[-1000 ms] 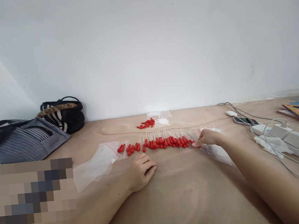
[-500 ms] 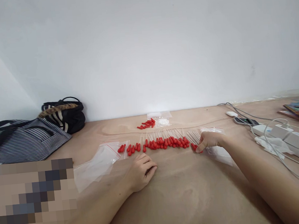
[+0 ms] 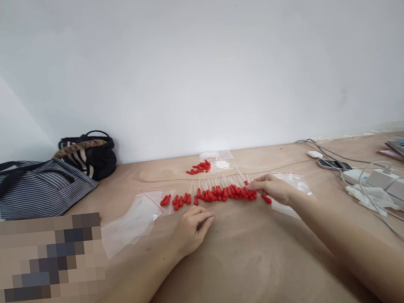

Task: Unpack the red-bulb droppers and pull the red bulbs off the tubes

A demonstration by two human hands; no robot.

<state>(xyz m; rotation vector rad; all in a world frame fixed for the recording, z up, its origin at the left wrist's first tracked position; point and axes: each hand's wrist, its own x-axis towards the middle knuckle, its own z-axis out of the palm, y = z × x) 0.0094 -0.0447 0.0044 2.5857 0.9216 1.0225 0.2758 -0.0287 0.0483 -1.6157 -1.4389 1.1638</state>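
Note:
My right hand (image 3: 271, 187) is at the right end of a row of red-headed sticks (image 3: 223, 193). Its thumb and fingers pinch one red-headed stick (image 3: 247, 183) near the head, over the row. One red head (image 3: 266, 199) lies on the table just below that hand; the hand hides the stick behind it. My left hand (image 3: 194, 228) rests on the table in front of the row, loosely curled, thumb apart, holding nothing. Several separate red-headed sticks (image 3: 180, 200) lie to the left, by a clear zip bag (image 3: 134, 224).
Behind the row lie loose red pieces (image 3: 199, 167) beside a clear bag with thin white sticks (image 3: 220, 164). Another zip bag (image 3: 290, 177) is under my right forearm. Chargers on a power strip (image 3: 400, 189) with cables stand right. A striped bag (image 3: 44, 188) and black bag (image 3: 98, 156) stand left.
My right hand has moved left and slightly up from the sticks at the right end, carrying a red-headed stick to the main row. My left hand stays nearly still.

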